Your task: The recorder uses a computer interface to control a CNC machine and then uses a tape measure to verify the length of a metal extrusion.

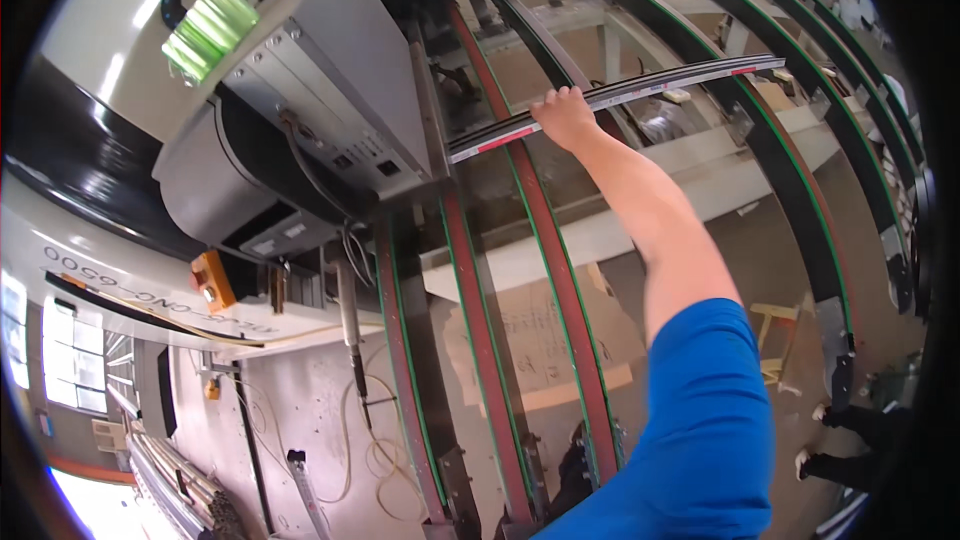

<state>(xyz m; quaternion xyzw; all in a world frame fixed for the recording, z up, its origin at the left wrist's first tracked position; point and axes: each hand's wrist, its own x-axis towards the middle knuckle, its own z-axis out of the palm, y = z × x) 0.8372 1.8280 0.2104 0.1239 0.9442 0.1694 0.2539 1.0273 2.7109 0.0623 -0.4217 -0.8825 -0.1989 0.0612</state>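
My right hand (pixel 566 115) is closed round a long, narrow metal profile (pixel 640 90), its fingers curled over the far edge. The profile is silver and dark, with red and white strips along its near side. It lies crosswise over several long rails, slanting up to the right. Its left end is beside a grey metal machine housing (pixel 345 70). My right arm, in a blue sleeve, reaches up from the lower right. My left hand does not show.
Rails with green edges, such as a red-topped rail (pixel 560 310), run away from me. An orange control box (pixel 212 282) sits at the left below a grey cylinder. Flattened cardboard (pixel 540 340) lies on the floor under the rails. Another person's legs (pixel 850 448) show at the lower right.
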